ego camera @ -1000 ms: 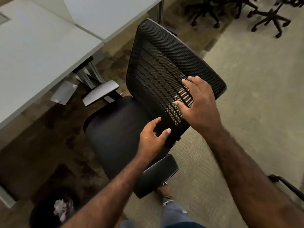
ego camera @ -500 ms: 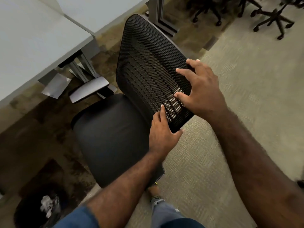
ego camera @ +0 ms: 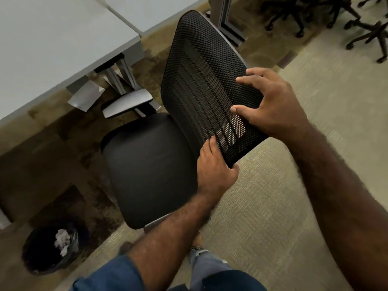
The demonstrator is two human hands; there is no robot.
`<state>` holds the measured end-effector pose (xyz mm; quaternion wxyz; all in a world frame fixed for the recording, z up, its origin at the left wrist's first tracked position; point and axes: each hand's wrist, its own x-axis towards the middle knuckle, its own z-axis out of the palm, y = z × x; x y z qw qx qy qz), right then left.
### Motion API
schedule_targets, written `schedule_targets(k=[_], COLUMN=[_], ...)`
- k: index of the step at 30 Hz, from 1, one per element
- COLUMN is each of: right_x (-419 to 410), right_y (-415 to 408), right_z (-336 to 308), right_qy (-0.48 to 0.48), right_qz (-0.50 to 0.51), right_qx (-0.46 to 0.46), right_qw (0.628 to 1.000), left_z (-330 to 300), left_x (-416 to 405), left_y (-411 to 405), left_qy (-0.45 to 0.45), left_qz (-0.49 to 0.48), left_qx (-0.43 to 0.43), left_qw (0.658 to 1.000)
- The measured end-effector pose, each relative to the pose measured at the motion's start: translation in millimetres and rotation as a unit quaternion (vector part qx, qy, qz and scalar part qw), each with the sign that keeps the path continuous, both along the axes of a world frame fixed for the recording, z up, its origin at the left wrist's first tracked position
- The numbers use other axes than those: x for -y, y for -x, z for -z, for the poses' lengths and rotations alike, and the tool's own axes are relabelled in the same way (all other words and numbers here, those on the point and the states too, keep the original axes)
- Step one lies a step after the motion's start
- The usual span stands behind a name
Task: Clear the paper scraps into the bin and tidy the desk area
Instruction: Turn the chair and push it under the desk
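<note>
A black office chair fills the middle, with a mesh backrest (ego camera: pixel 199 66) and a padded seat (ego camera: pixel 147 164). My right hand (ego camera: pixel 273 106) grips the top edge of the backrest, fingers over the mesh. My left hand (ego camera: pixel 216 169) holds the near corner of the same edge, thumb behind it. A black-lined bin (ego camera: pixel 42 257) stands at the lower left with crumpled white paper scraps (ego camera: pixel 62 241) inside. The grey desk (ego camera: pixel 52 45) lies at the upper left, its top bare in the part I see.
The chair's grey armrest (ego camera: pixel 128 102) sits close to the desk leg (ego camera: pixel 119 78). Several other chair bases (ego camera: pixel 365 32) stand at the far right on the carpet. My shoe (ego camera: pixel 197 241) and jeans show below the seat.
My left hand rose from above the seat and took hold of the backrest's corner. The chair has turned and shifted toward the desk, and the near armrest has gone out of sight.
</note>
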<state>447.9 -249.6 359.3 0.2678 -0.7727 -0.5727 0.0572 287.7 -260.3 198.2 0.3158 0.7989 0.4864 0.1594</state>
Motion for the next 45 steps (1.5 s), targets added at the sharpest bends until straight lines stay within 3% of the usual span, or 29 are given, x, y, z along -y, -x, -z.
schedule_targets(k=[11, 20, 25, 36, 45], right_x=[-26, -67, -93, -140, -154], right_y=[23, 42, 63, 132, 211], right_z=[0, 9, 7, 8, 20], right_qy=[0.089, 0.096, 0.103, 0.149, 0.110], right_qz=[-0.097, -0.138, -0.154, -0.175, -0.194], right_qx=[-0.068, -0.099, -0.065, 0.149, 0.177], right_qw=[0.989, 0.981, 0.981, 0.962, 0.959], left_z=[4, 5, 1, -1, -23], left_x=[13, 28, 34, 19, -21], left_y=[61, 136, 183, 296, 396], left_qy=[0.003, 0.006, 0.017, 0.028, 0.086], left_qz=[-0.008, 0.004, 0.004, -0.042, -0.096], left_qx=[0.037, 0.071, 0.077, 0.118, 0.079], left_qw=[0.999, 0.997, 0.997, 0.992, 0.989])
